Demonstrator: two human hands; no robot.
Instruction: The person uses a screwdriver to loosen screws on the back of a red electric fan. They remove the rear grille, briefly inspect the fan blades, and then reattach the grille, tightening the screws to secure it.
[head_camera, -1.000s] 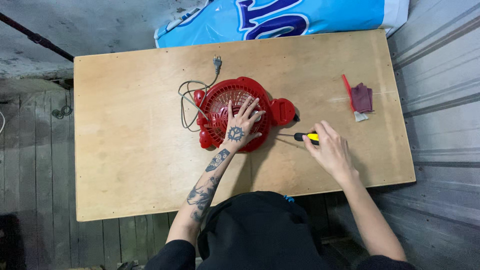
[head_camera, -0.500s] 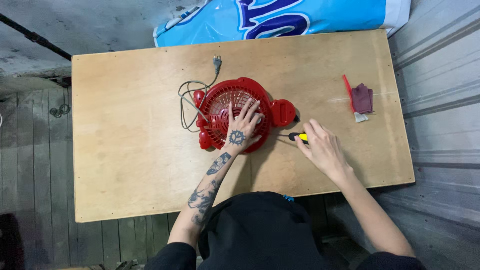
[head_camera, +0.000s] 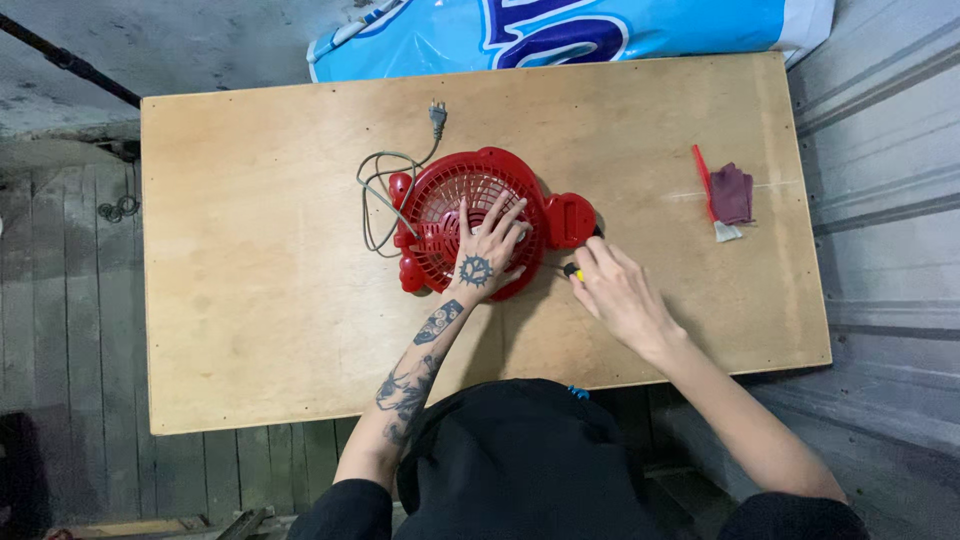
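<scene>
One view only, from the head camera, looking straight down. A plywood desk (head_camera: 250, 300) is seen filling most of the frame, set on dark wooden floorboards (head_camera: 70, 330), with grey corrugated metal sheeting (head_camera: 890, 200) along the right side.

A red fan (head_camera: 470, 200) is laid flat, grille up, near the middle of the desk. Its grey cord (head_camera: 378, 200) is looped just left of the housing and ends in a plug (head_camera: 437, 118) pointing toward the far edge. A rounded red base part (head_camera: 572, 220) is attached on the fan's right side.

The left hand (head_camera: 485, 255) is spread open, palm down, fingers fanned across the grille and pressed on it; nothing is gripped. The forearm is tattooed.

The right hand (head_camera: 620, 290) is closed around a screwdriver with a yellow and black handle (head_camera: 573, 271), only a small part of the handle being visible past the fingers. The tool is held just beside the fan's lower right rim; contact of the tip with the fan cannot be told.

Well apart, toward the right edge of the desk, a red-handled brush (head_camera: 710, 190) is laid next to a small maroon cloth (head_camera: 733, 192), the two touching. A blue and white plastic sack (head_camera: 560, 30) is seen beyond the desk's far edge.
</scene>
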